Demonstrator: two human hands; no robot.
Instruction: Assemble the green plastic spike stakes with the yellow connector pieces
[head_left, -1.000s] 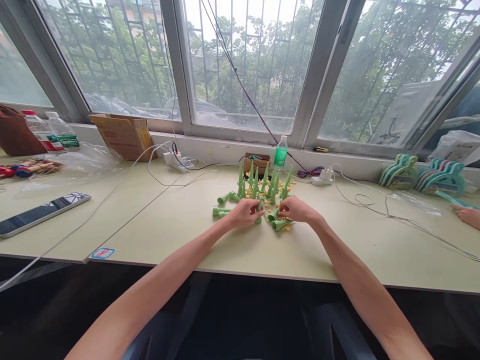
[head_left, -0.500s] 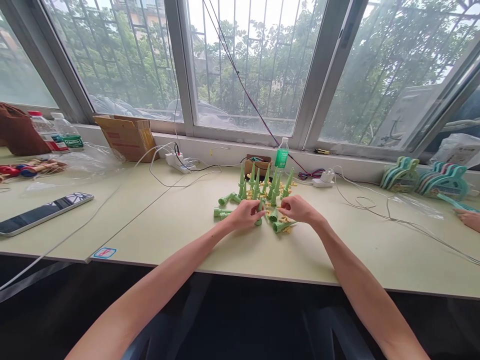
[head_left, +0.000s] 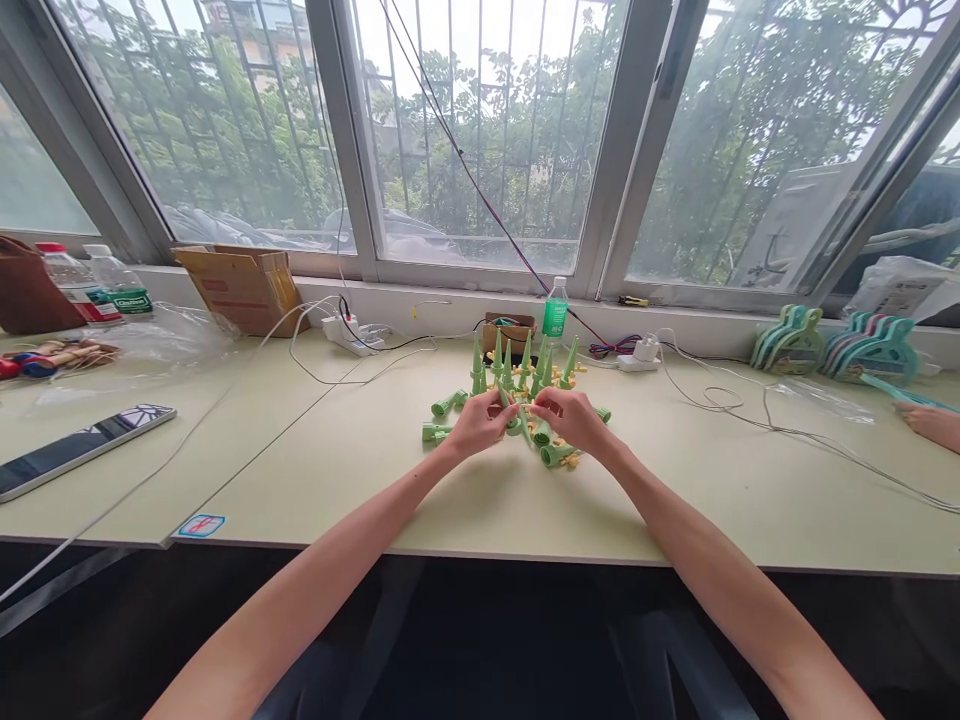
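Holding a green cone (head_left: pixel 514 427) in the left hand (head_left: pixel 482 420), tilted, at the front of the cluster at mid-table. Pinching a small yellow piece (head_left: pixel 527 405) in the right hand (head_left: pixel 570 414), close beside the cone; cannot tell whether touching, too small.

Could drop the small yellow piece through a slack pinch, then lose it among the loose yellow pieces (head_left: pixel 571 461) just below. Could knock over upright green cones (head_left: pixel 508 366) with a knuckle, given close packing just behind. Could roll lying green cones (head_left: pixel 556 456) with a brush of the right hand.

Surface: pale table (head_left: pixel 315 470), seamed at left, with white cable (head_left: pixel 225 395) and phone (head_left: pixel 86 455) near the seam. At back: cardboard box (head_left: pixel 236 285), green-labelled bottle (head_left: pixel 555 314), windows (head_left: pixel 480 150) onto bars and trees. Far right: teal plastic frames (head_left: pixel 870 350), another person's hand (head_left: pixel 931 426) near them.
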